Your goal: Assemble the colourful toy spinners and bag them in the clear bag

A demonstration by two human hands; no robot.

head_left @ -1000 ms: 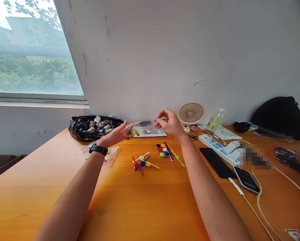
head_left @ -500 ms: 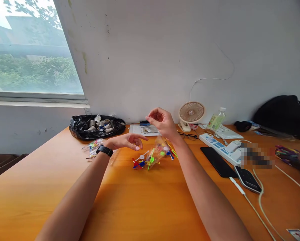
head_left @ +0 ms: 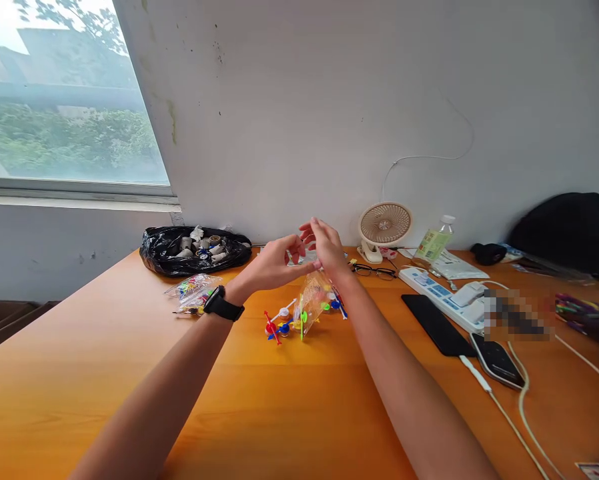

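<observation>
Both forearms reach out over the orange table [head_left: 289,407], and the colourful plastic pieces [head_left: 279,325] — red, blue, yellow and green sticks with round caps — lie on it as the fixed mark for everything else. Directly above and just behind those pieces the two hands meet. The left hand [head_left: 274,263], with a black watch [head_left: 223,305] on its wrist, has its fingers pinched together at the top edge of a small clear plastic bag [head_left: 313,299]. The right hand [head_left: 325,250] grips the same top edge from the other side, fingers closed on it, touching the left hand's fingertips. The bag hangs down from both hands, its lower end reaching the loose pieces, with more coloured pieces showing inside it.

Left of the pieces lie other clear bags [head_left: 193,291] of coloured parts. Right of the pieces, well apart, a black phone [head_left: 437,325] lies flat, with a second phone [head_left: 497,361] and white cables beside it, and a white power strip [head_left: 447,297] behind them. Behind the pieces and to the left sits a black plastic bag [head_left: 194,250] of small rolls against the wall. Behind and to the right are glasses [head_left: 374,269], a small desk fan [head_left: 384,227] and a bottle [head_left: 433,243] — farther right, a black backpack [head_left: 564,233].
</observation>
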